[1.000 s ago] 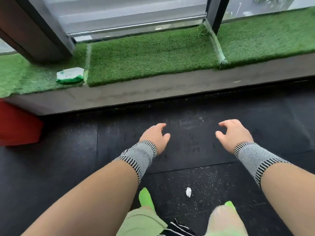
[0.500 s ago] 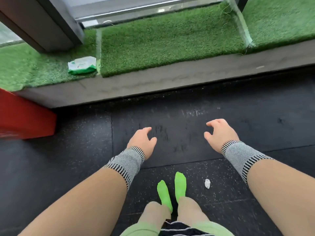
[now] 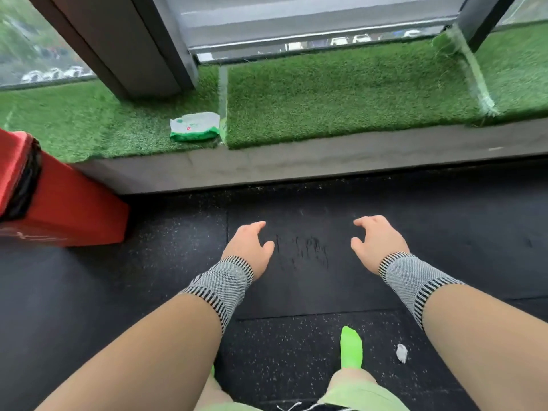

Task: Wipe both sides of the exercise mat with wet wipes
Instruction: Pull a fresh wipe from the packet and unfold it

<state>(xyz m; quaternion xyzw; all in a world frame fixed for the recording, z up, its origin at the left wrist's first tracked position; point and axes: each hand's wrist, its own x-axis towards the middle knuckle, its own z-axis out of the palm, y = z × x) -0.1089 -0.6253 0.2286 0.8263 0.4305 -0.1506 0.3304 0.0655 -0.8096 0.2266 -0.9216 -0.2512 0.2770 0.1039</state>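
Dark speckled rubber flooring [image 3: 89, 292] covers the near part of the room, and on it lies the black exercise mat [image 3: 311, 280], a smoother rectangle whose near edge runs just beyond a green-socked foot [image 3: 351, 347]. Faint streaks mark the mat's surface between the person's two hands. The left hand [image 3: 249, 247] and the right hand [image 3: 378, 243] both reach out over the mat, fingers loosely curved and spread, holding nothing; whether they touch the mat I cannot tell. Each wrist wears a grey knitted band with striped edges. A small crumpled white wad [image 3: 401, 353] lies on the floor to the right of the foot, near the right forearm. Farther off, a grey concrete step [image 3: 326, 161] rises to a ledge of artificial grass [image 3: 341, 99], and on the grass, left of a seam, sits the pack of wet wipes [image 3: 194, 130], green and white, well apart from both hands. A red padded block [image 3: 59, 203] stands at the far left, against the step.
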